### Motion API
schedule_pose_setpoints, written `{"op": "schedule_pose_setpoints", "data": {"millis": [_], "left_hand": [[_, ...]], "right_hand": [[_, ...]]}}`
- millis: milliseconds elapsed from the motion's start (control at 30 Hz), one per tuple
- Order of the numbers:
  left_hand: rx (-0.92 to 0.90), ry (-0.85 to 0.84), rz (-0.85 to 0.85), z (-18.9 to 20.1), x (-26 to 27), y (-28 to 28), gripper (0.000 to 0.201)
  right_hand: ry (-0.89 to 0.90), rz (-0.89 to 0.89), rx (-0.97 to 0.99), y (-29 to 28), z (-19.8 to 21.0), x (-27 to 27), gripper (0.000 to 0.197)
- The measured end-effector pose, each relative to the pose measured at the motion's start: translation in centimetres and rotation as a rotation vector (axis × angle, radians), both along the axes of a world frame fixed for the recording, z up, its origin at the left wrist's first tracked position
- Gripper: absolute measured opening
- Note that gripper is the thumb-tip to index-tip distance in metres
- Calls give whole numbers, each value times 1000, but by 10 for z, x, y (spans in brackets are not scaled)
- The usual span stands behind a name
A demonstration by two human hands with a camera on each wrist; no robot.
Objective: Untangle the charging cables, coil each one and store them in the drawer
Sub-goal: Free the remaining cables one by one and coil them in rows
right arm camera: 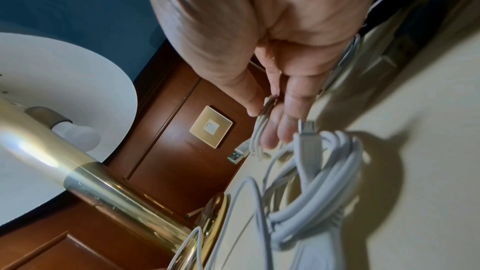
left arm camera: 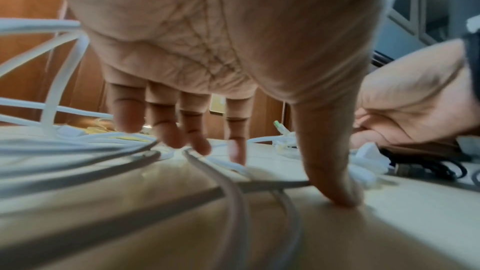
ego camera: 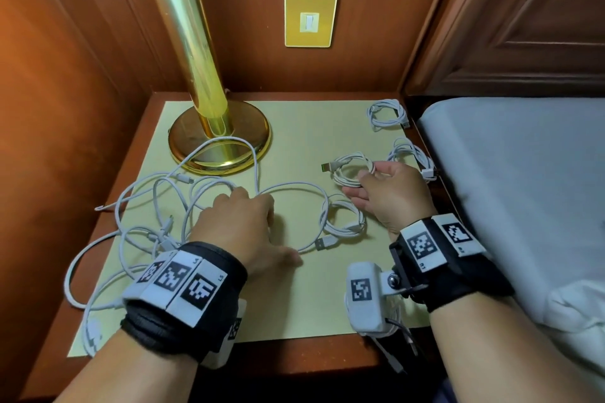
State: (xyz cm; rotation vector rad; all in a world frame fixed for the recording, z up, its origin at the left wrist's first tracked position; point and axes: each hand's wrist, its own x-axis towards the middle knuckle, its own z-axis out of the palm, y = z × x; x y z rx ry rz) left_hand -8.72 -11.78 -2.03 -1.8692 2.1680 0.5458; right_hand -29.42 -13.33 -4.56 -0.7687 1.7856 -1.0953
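Several white charging cables lie in a loose tangle [ego camera: 167,232] on the left of the cream mat [ego camera: 311,304]. My left hand [ego camera: 262,222] reaches down onto it with straight, spread fingers; the fingertips [left arm camera: 200,147] touch cable strands and the thumb [left arm camera: 335,182] presses on the mat. My right hand [ego camera: 370,173] pinches a small coiled cable [ego camera: 336,176] between thumb and fingers [right arm camera: 283,130], with its USB plug pointing left. Another coiled cable [ego camera: 343,232] lies on the mat between the hands, its tail running to the tangle. No drawer is in view.
A brass lamp base [ego camera: 219,141] stands at the back left of the bedside table, with a cable looped over it. Two more coiled cables [ego camera: 388,114] [ego camera: 412,154] lie at the back right. A grey mattress [ego camera: 523,173] borders the right; a wall switch [ego camera: 309,20] is behind.
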Motion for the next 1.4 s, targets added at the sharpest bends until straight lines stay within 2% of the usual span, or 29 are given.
{"op": "schedule_pose_setpoints", "data": {"millis": [100,133,200,300,367,467,567,667,767,833,900,1033,1100,1267,1300,1400], "left_hand": [[-12,81,-52,-3,1,-2,29],[-22,97,-47,-5,3,-3,24],[-56,99,-25,-8,6,-5,22],[-71,104,29,-8,8,-5,19],[-75,105,53,-8,9,-5,18],[-86,113,67,-10,9,-5,19],[-92,118,70,-10,8,-1,19],[-110,161,56,-9,8,5,21],[-150,204,40,-5,5,12,21],[-187,237,23,-2,3,19,22],[-235,293,-37,2,2,29,22],[-242,471,-215,11,4,57,22],[-230,532,-254,15,6,75,22],[-221,543,-237,20,16,123,14],[-202,531,-220,19,20,132,16],[-132,469,-139,16,35,153,47]], "right_hand": [[166,80,58,1,2,6,52],[231,118,74,2,4,7,57],[340,186,109,5,11,8,62],[445,293,141,10,16,8,44],[512,431,167,15,19,12,44],[561,636,239,22,26,20,54],[603,755,283,31,37,23,45],[698,769,388,38,44,21,38],[863,712,539,45,45,16,57],[935,611,522,52,43,14,60],[876,510,374,59,43,14,53],[478,395,66,76,50,25,47],[426,391,9,90,49,30,42],[320,301,-185,137,50,42,10],[312,288,-223,148,53,46,11],[289,287,-311,181,63,56,22]]}}
